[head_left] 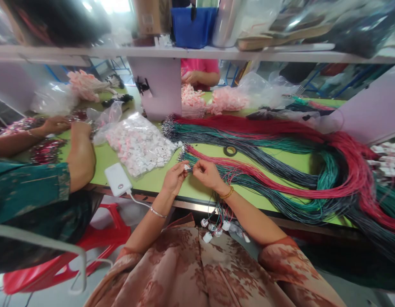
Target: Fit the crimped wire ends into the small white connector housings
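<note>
My left hand [175,178] pinches a small white connector [186,167] between thumb and fingertips, over the table's near side. Just to its right, my right hand [209,175] has its fingers curled closed; whatever they hold is too small to make out. Red, green and black wires [248,167] with metal-tipped ends run from beside my fingers off to the right. Below my right wrist, several white connectors [217,230] on wires hang over the table edge. A clear bag of white connectors [143,147] lies beyond my left hand.
A roll of black tape [230,151] lies beyond my right hand, near a larger wire bundle [264,123]. A white power bank [117,179] with a cable sits left. A co-worker's arm [80,155] rests at left; another person sits opposite. Overhead runs a shelf [216,53].
</note>
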{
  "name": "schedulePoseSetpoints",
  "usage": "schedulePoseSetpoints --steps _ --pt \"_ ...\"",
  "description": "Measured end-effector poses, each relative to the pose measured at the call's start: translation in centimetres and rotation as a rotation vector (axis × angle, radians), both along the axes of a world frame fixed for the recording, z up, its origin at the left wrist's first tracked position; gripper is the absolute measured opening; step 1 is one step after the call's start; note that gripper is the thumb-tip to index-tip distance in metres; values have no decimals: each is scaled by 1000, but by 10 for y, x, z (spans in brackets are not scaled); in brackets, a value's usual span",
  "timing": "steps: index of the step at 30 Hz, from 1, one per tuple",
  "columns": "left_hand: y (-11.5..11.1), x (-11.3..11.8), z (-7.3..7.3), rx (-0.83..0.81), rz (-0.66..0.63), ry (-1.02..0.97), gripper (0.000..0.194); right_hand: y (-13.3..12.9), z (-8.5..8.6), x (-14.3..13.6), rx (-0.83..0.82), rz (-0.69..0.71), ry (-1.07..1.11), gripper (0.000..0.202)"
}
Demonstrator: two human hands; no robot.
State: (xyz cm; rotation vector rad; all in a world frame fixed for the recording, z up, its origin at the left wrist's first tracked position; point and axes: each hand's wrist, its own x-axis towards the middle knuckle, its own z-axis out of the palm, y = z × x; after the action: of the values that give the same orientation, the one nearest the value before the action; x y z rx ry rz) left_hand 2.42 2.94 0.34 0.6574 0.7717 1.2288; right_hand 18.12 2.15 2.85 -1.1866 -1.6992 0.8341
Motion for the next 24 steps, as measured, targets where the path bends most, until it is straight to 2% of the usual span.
schedulePoseSetpoints --steps 6,12,17,24 --pt "-1 -2 0 7 1 15 19 -1 -1 2 26 23 -52 10" --pt "-7 5 -2 59 58 152 29 -1 -7 -2 45 6 -115 17" --pt "-9 9 -3 21 146 158 28 -1 -7 -3 80 111 -177 15" --pt "-19 9 -6 25 170 299 32 -8 -14 -7 112 33 -319 18"
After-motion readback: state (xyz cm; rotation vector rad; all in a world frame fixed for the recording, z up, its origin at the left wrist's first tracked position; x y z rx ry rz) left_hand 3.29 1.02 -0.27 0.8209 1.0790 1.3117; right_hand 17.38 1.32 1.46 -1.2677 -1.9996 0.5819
